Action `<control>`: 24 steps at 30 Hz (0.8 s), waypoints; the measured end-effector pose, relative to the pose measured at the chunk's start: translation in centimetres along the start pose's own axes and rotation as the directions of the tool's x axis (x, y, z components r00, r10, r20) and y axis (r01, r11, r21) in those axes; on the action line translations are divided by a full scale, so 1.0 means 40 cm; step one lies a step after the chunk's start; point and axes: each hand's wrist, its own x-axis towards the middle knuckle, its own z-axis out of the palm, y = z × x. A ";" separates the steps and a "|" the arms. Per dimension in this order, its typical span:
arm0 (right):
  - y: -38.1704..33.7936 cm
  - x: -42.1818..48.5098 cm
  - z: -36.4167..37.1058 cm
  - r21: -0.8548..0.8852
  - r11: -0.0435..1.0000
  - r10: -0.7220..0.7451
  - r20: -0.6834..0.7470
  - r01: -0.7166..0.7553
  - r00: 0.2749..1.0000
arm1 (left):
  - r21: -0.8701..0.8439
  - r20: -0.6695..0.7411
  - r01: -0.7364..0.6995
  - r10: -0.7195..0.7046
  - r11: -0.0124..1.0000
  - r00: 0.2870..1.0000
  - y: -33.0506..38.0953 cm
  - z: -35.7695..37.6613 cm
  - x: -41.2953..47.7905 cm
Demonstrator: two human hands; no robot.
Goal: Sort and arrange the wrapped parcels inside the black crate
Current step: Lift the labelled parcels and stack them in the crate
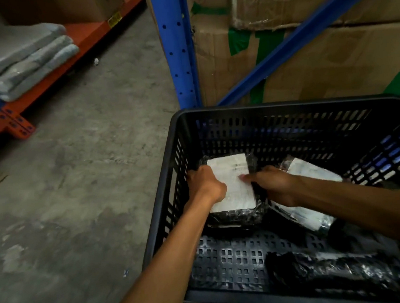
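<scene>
A black slatted crate (274, 108) stands on the concrete floor. In its far left corner lies a black-wrapped parcel with a white label (233, 165). My left hand (205, 183) grips that parcel's left edge, and my right hand (274, 185) holds its right edge with a finger on the label. A second labelled parcel (313, 168) leans to the right, partly hidden under my right forearm. A crumpled black-wrapped parcel (323, 269) lies at the near right of the crate floor.
Blue rack uprights (176, 45) and stacked cardboard boxes (330, 52) stand right behind the crate. At the left an orange shelf beam (51, 74) carries folded grey pads (17, 60). Bare concrete floor (89, 184) stretches left of the crate.
</scene>
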 end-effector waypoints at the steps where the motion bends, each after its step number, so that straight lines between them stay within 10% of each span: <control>1: 0.007 0.009 0.009 -0.010 1.000 -0.005 0.007 0.005 1.000 | 0.022 0.026 0.029 -0.030 0.999 0.999 -0.008 0.005 0.004; 14: -0.033 0.005 0.042 0.051 0.989 0.125 0.218 -0.139 0.968 | 0.136 -0.011 -0.062 0.064 0.989 0.998 -0.010 0.002 -0.018; 18: -0.141 -0.066 -0.011 -0.240 0.971 0.019 0.065 -0.003 0.998 | 0.235 -0.095 -0.215 0.243 0.948 0.965 0.010 0.005 -0.026; 21: -0.140 -0.106 -0.103 -0.655 0.731 -0.292 -0.047 0.191 0.955 | 0.195 -0.067 -0.435 0.454 0.879 0.888 0.062 0.022 -0.026; 24: -0.074 -0.150 -0.200 -0.976 0.135 -0.437 0.094 0.168 0.895 | 0.264 0.156 -0.592 0.571 0.762 0.806 0.130 0.049 -0.020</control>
